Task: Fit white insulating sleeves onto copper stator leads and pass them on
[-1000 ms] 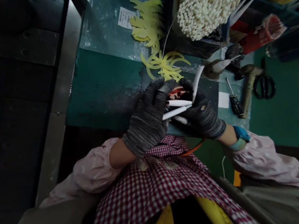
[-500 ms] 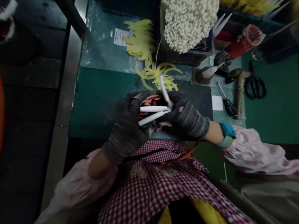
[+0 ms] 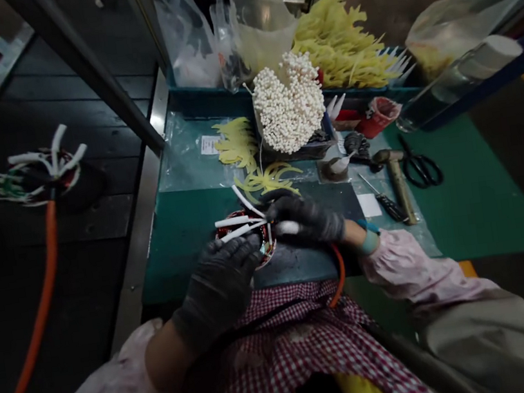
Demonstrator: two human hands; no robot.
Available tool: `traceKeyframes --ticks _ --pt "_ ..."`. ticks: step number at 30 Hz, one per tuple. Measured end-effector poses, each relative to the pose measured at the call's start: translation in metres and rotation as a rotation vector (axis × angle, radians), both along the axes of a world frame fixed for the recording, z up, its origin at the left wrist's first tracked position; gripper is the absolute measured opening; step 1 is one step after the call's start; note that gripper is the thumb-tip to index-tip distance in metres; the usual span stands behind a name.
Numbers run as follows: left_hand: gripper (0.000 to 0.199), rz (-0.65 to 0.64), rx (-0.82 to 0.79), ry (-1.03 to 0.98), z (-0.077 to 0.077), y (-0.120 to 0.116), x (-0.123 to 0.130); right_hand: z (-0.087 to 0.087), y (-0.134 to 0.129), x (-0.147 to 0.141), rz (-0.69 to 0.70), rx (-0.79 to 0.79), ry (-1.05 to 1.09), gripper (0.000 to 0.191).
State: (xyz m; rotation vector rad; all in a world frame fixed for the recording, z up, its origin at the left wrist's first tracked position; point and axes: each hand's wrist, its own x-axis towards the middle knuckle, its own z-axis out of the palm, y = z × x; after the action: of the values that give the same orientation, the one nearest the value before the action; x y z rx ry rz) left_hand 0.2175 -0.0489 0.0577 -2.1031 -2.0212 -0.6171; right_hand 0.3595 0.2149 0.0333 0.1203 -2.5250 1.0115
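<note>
A round motor stator (image 3: 266,256) with copper windings lies on the dark mat (image 3: 335,196). From it rise white-sleeved lead wires (image 3: 235,233), fanning toward the left. My left hand (image 3: 227,279), in a dark grey glove, rests its stretched fingers against the stator's near left side. At the stator's right, my gloved right hand (image 3: 304,216) closes on the bundled end of the lead wires; its fingertips are partly hidden. An orange cable (image 3: 339,270) emerges below my right wrist and drops over the table edge.
Yellow strips (image 3: 267,179) lie beyond the stator. Behind them stand a box of thin white tie strands (image 3: 288,105) and a yellow strip pile (image 3: 340,42). Rightward are a screwdriver (image 3: 390,206), a hammer (image 3: 400,187) and scissors (image 3: 421,167). Another stator (image 3: 51,171) sits left.
Both hands were around the stator close to my body; now it lies on the mat. My left hand has loosened and flattened beside it. My view has tilted up.
</note>
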Motion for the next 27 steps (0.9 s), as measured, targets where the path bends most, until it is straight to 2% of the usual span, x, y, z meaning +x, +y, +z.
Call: traceKeyframes --ticks 2,4,5,8,12,16,18,23,27 --pt "0.041 0.033 0.032 -0.009 -0.012 -0.002 0.006 0.004 0.023 0.012 -0.294 0.064 0.1 0.021" --pt "0.041 0.057 0.096 0.009 -0.029 -0.002 0.009 0.005 0.049 0.018 -0.582 0.194 0.191 0.019" --pt "0.042 0.07 0.139 0.025 -0.038 -0.002 0.009 0.005 0.062 0.017 -0.667 0.28 0.207 0.02" --pt "0.043 0.123 0.229 0.049 -0.057 0.001 0.008 0.0 0.091 0.004 -0.789 0.53 0.187 0.027" --pt "0.031 0.115 0.252 0.064 -0.06 0.004 0.007 -0.003 0.111 -0.016 -0.785 0.571 0.132 0.023" --pt "0.028 0.127 0.242 0.046 -0.054 0.005 0.008 0.005 0.112 -0.014 -0.768 0.5 0.11 0.021" --pt "0.026 0.12 0.231 0.041 -0.052 0.007 0.006 0.012 0.107 -0.008 -0.749 0.422 0.133 0.021" --pt "0.024 0.107 0.202 -0.013 -0.053 0.016 -0.003 0.024 0.089 -0.004 -0.573 0.121 0.225 0.022" --pt "0.023 0.114 0.169 -0.033 -0.055 0.019 -0.007 0.04 0.071 0.0 -0.546 -0.07 0.319 0.028"
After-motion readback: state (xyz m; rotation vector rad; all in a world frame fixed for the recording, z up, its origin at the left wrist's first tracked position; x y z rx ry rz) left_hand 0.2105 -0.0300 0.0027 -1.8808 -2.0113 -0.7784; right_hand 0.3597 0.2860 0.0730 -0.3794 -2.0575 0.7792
